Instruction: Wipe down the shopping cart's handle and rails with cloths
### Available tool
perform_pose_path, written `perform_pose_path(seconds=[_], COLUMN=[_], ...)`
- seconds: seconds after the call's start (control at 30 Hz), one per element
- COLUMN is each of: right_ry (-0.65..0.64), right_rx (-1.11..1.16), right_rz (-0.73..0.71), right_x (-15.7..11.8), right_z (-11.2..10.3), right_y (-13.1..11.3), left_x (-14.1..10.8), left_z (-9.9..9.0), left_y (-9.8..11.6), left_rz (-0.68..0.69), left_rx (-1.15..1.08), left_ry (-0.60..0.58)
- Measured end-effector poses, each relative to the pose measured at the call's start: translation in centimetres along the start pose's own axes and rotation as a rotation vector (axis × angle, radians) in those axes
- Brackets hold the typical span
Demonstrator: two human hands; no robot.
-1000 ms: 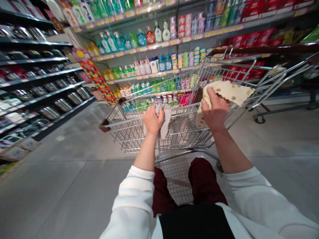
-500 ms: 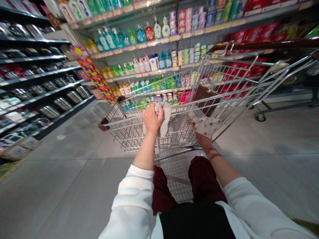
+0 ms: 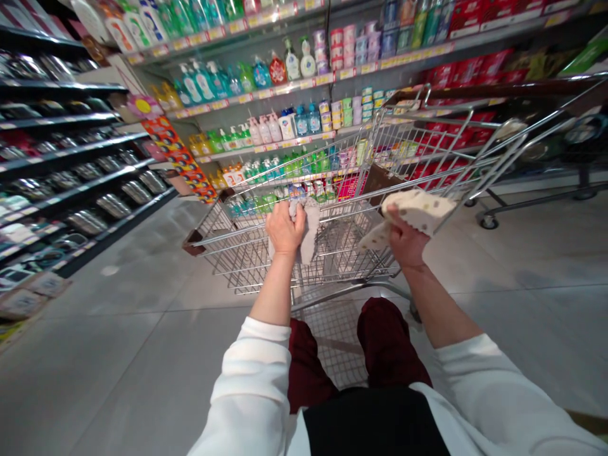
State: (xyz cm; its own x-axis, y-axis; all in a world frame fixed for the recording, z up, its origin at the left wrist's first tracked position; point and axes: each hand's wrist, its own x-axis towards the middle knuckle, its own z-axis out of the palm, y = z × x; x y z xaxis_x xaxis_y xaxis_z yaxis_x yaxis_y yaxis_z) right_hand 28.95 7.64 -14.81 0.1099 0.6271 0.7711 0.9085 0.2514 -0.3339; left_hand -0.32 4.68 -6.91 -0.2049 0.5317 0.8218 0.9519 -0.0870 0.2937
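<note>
Left grip (image 3: 285,229): closed on grey cloth (image 3: 310,237), at cart's (image 3: 194,242) near rail. Right grip (image 3: 406,239): closed on spotted cloth (image 3: 425,206), just raised from lower wires; contact unclear.

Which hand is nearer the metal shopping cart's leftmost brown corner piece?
Left. The left hand is right of the corner piece; the right hand, gripping spotted cream cloth, is farther right.

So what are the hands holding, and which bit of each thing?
The left hand grips a plain pale grey cloth by its bunched top; the right hand holds a spotted cream cloth roughly by its middle.
</note>
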Motion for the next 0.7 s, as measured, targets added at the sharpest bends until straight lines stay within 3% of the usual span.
perform_pose_path(seconds=[0.07, 0.13, 0.23, 0.33, 0.47, 0.57, 0.7], right_ry=[0.11, 0.125, 0.106, 0.084, -0.072, -0.206, -0.355], right_rx=[0.009, 0.025, 0.045, 0.024, -0.04, -0.051, -0.089], right_rz=[0.041, 0.009, -0.025, -0.003, -0.03, -0.089, -0.076], right_x=[3.4, 5.8, 6.2, 2.9, -3.7, -7.7, -9.7], right_z=[-1.2, -1.9, -1.1, 1.3, 4.2, 4.9, 5.2], right_y=[-0.6, -1.2, -1.4, -0.6, 0.4, 0.6, 0.9], left_x=[0.0, 0.0, 0.0, 0.1, 0.1, 0.0, 0.0], left_z=[0.0, 0.0, 0.1, 0.0, 0.0, 0.1, 0.1], left_y=[0.0, -0.1, -0.1, -0.1, 0.0, -0.1, -0.1], left_rz=[-0.002, -0.004, -0.008, -0.011, -0.006, 0.005, 0.008], left_rx=[-0.006, -0.008, -0.009, -0.005, -0.002, -0.002, 0.005], left_ry=[-0.002, -0.001, -0.001, -0.02, -0.021, -0.012, -0.017])
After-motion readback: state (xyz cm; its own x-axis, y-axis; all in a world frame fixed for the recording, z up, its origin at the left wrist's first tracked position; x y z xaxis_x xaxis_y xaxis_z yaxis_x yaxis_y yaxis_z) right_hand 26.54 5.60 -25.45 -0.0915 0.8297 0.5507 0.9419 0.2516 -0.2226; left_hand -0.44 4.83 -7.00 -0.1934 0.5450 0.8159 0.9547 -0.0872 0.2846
